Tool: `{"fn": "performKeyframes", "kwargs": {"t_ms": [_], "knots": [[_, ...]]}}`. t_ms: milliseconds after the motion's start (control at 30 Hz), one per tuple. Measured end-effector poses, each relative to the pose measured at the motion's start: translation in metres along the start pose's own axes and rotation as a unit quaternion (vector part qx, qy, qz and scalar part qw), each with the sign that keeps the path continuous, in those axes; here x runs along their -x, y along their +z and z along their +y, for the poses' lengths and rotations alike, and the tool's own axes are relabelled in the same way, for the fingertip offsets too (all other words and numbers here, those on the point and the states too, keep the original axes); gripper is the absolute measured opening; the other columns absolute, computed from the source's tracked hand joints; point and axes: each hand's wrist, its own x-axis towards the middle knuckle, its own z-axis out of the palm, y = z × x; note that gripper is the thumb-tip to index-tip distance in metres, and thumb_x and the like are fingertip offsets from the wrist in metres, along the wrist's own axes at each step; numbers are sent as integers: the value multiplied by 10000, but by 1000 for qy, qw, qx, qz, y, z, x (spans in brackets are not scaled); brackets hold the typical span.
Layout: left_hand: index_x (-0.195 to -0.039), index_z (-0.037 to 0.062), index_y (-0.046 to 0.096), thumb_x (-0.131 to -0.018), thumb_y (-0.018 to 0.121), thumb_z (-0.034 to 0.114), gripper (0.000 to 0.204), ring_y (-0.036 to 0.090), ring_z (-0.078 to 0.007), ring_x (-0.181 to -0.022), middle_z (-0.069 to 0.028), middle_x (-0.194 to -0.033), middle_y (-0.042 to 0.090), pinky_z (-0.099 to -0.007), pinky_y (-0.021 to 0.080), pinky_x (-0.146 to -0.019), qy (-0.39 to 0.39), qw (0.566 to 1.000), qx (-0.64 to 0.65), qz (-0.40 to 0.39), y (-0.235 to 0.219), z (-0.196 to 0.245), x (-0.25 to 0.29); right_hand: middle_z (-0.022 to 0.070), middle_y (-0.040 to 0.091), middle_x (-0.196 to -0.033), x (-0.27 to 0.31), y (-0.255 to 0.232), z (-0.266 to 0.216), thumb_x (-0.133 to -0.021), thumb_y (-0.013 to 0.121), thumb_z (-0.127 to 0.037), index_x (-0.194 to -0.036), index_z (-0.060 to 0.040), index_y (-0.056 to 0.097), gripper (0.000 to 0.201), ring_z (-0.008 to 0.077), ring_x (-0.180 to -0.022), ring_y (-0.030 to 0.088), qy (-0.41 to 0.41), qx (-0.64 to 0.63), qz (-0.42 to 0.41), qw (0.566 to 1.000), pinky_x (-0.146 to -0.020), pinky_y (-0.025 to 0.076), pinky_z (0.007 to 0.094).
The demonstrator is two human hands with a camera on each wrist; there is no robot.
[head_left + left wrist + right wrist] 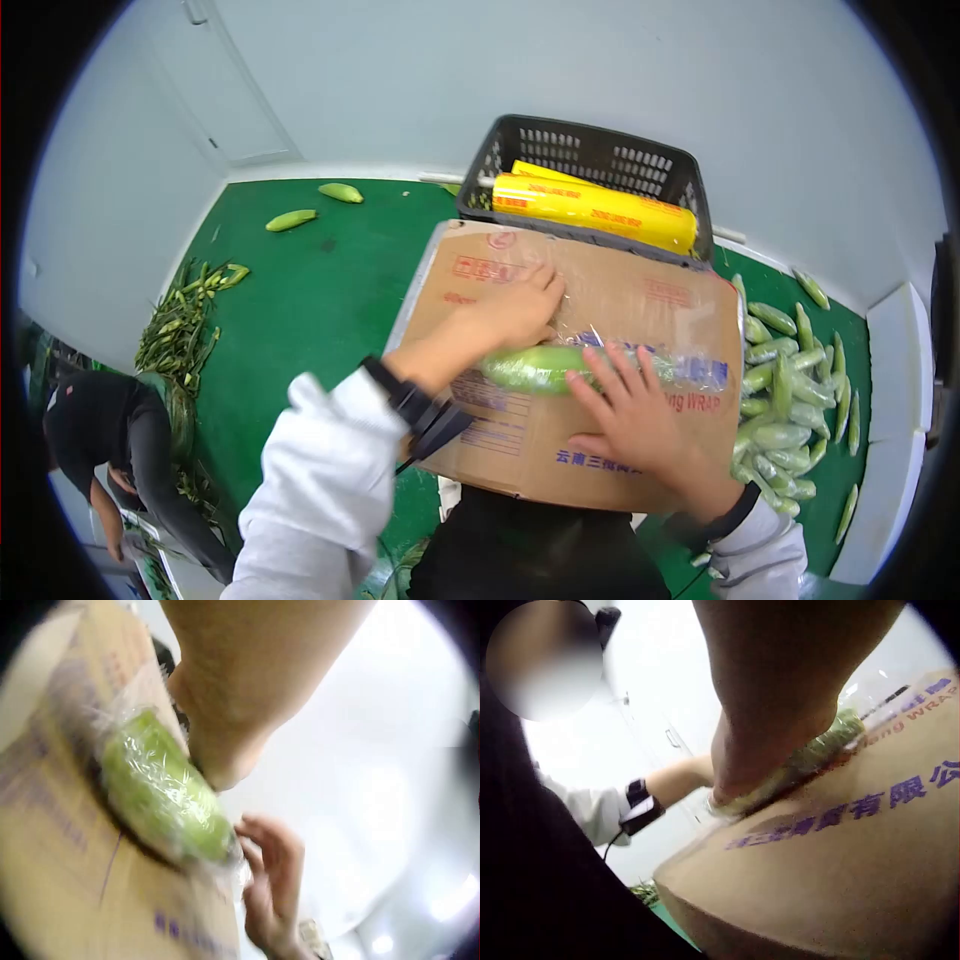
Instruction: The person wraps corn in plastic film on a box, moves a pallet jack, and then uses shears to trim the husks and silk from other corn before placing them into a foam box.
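Observation:
A green husked corn cob wrapped in clear cling film lies across the top of a brown cardboard box. My left hand lies flat with straight fingers on the film just behind the cob's left end. My right hand rests with spread fingers on the cob's right part and the film there. The left wrist view shows the wrapped cob on the box under my left hand, with my right hand at its far end. In the right wrist view the cob is partly hidden by my right hand.
Behind the box stands a black plastic basket holding yellow rolls of cling film. Several wrapped cobs are piled on the green table at the right. Husks lie at the left edge, beside another person.

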Motion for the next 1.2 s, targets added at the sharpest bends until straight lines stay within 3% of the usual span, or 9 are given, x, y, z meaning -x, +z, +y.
{"fn": "performKeyframes", "kwargs": {"t_ms": [100,500,567,633,767,833,900,1000,1200], "knots": [[-1309,-102,365,-777,661,162,663,378,-399,-1282,-321,-1380,336,-411,372,-1034,-33,984,-39,-173,-8,-5,-37,129,581,-1056,-27,32,33,-648,748,-418,-1137,-76,547,631,311,-945,569,82,-90,-31,992,-808,459,427],[-1097,32,653,-760,688,255,406,521,-390,-1131,-275,-1225,531,-396,465,-918,-11,985,-64,-159,-14,-5,-28,108,652,-880,84,-50,-30,-689,746,-442,-1147,-102,592,591,299,-830,646,65,-321,-289,900,-726,514,362],[-1255,-4,491,-790,676,275,573,444,-409,-1203,-255,-1359,391,-458,398,-984,24,996,54,62,16,-8,-1,101,661,-925,123,-57,-18,-704,749,-408,-1237,-85,538,658,277,-822,653,131,-368,-194,900,-755,516,366],[-1308,22,453,-831,629,271,566,355,-419,-1283,-260,-1409,325,-473,328,-1047,61,939,135,311,35,29,29,140,584,-1207,174,-47,-26,-711,724,-322,-1368,-23,398,792,301,-1088,575,417,-559,-126,705,-1000,391,389],[-1277,111,538,-872,561,224,420,329,-426,-1300,-253,-1433,300,-517,281,-1065,289,907,123,282,19,116,57,89,640,-924,126,-61,-32,-930,510,-392,-1175,-39,532,431,199,-780,642,571,-744,-30,346,-669,542,333],[-1318,67,483,-890,540,357,519,247,-382,-1363,-221,-1420,334,-511,233,-1092,204,930,143,271,-4,116,46,81,629,-821,80,-77,-34,-937,464,-464,-1074,-49,571,450,170,-688,630,465,-796,-105,374,-591,533,299],[-1441,102,225,-910,512,354,654,319,-362,-1334,-188,-1474,250,-473,416,-1003,61,720,603,339,-67,153,42,101,617,-714,42,-87,-31,-903,382,-618,-918,-46,610,616,183,-498,586,270,-919,-146,247,-419,478,295],[-1409,140,286,-917,498,269,552,528,-271,-1105,-154,-1285,417,-342,521,-776,369,582,682,244,-92,143,48,130,575,-593,22,-94,-40,-793,331,-788,-780,-49,621,793,217,-406,544,200,-943,-183,193,-355,444,306],[-1217,13,430,-934,381,160,323,542,-150,-796,-118,-1079,529,-274,492,-681,297,686,616,248,-114,123,54,159,571,-621,26,-101,-59,-740,267,-859,-1027,-70,589,899,229,-427,549,76,-965,-177,176,-378,460,364]]}}
